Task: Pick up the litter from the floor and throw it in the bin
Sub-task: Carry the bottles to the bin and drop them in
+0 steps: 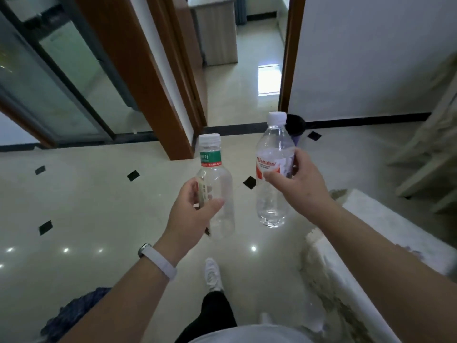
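Note:
My left hand (191,214) grips a small clear plastic bottle (217,184) with a white cap and a green and red label, held upright. In my right hand (296,180) is a taller clear bottle (272,154) with a white cap and a red and white label, also upright. Both bottles look empty. A dark bin (296,126) stands on the floor by the far wall, partly hidden behind the taller bottle, beside the doorway.
Glossy cream floor tiles (99,206) with small black diamonds stretch ahead. A wooden door frame (153,78) and an open doorway lie ahead. A white shaggy rug (371,219) lies at right, a dark blue cloth (74,315) at lower left. My foot in a white shoe (212,274) is forward.

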`<action>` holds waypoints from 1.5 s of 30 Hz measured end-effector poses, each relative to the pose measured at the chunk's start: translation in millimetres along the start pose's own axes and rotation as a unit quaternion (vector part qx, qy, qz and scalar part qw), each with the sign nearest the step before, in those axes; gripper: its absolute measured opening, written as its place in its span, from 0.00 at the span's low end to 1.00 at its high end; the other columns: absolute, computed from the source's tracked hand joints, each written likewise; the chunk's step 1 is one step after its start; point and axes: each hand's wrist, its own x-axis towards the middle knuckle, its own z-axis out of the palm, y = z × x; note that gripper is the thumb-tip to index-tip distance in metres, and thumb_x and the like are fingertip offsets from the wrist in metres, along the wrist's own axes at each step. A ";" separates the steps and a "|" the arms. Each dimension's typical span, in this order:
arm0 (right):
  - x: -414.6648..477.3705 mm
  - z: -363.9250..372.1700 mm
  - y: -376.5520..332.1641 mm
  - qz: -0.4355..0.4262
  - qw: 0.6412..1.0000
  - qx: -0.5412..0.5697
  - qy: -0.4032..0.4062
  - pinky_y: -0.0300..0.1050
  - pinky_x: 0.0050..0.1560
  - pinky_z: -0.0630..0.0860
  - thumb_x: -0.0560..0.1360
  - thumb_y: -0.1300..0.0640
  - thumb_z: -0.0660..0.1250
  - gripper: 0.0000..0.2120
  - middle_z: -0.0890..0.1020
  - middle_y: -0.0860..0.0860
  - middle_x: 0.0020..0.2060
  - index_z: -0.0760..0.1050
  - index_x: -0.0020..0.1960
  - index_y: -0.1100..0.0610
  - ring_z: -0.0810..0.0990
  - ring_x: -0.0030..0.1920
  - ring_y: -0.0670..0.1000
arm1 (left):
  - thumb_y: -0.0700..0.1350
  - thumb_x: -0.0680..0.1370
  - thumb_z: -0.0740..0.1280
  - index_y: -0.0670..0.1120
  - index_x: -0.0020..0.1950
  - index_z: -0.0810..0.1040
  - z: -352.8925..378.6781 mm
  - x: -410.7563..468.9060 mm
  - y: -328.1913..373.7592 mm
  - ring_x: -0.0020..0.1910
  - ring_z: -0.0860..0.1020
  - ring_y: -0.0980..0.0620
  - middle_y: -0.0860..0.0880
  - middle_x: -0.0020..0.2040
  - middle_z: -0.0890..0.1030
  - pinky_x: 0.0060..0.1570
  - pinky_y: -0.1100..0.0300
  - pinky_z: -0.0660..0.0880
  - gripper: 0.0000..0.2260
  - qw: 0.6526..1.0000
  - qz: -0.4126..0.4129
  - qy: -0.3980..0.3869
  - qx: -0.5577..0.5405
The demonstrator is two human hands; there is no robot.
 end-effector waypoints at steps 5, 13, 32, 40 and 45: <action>54.6 12.4 0.2 0.023 0.999 -0.019 0.038 0.42 0.46 0.79 0.69 0.48 0.74 0.15 0.81 0.42 0.45 0.72 0.52 0.42 0.81 0.43 0.40 | 0.43 0.75 0.73 0.54 0.62 0.73 1.2 82.7 -6.7 0.51 0.80 0.58 0.57 0.52 0.80 0.41 0.69 0.75 0.18 0.999 -0.001 -0.051 -0.008; 170.3 44.2 -40.7 0.036 0.991 -0.074 0.105 0.34 0.39 0.74 0.70 0.48 0.75 0.19 0.80 0.39 0.45 0.70 0.56 0.45 0.80 0.43 0.38 | 0.44 0.76 0.72 0.54 0.64 0.72 -22.6 249.7 5.3 0.55 0.79 0.57 0.56 0.56 0.79 0.40 0.71 0.75 0.19 0.991 0.019 -0.120 -0.045; 431.9 -14.9 23.3 0.119 0.976 -0.027 0.181 0.32 0.36 0.69 0.69 0.51 0.75 0.19 0.80 0.42 0.46 0.71 0.56 0.47 0.78 0.42 0.37 | 0.47 0.75 0.73 0.54 0.65 0.71 117.0 529.2 22.1 0.56 0.78 0.58 0.56 0.58 0.78 0.48 0.63 0.73 0.20 0.982 -0.027 -0.186 -0.005; 554.7 -116.2 47.6 0.128 0.971 -0.016 0.199 0.34 0.39 0.70 0.70 0.50 0.75 0.22 0.80 0.43 0.50 0.71 0.60 0.49 0.79 0.48 0.41 | 0.48 0.74 0.75 0.61 0.60 0.72 226.8 642.5 78.2 0.55 0.80 0.56 0.55 0.55 0.81 0.55 0.56 0.76 0.19 0.978 0.005 -0.208 0.019; 608.6 -143.1 64.4 0.150 0.966 -0.008 0.211 0.37 0.46 0.74 0.70 0.50 0.76 0.26 0.79 0.44 0.54 0.69 0.64 0.48 0.78 0.51 0.42 | 0.45 0.75 0.74 0.59 0.60 0.72 264.1 691.7 82.2 0.54 0.80 0.54 0.54 0.54 0.81 0.47 0.62 0.76 0.19 0.975 -0.011 -0.221 0.024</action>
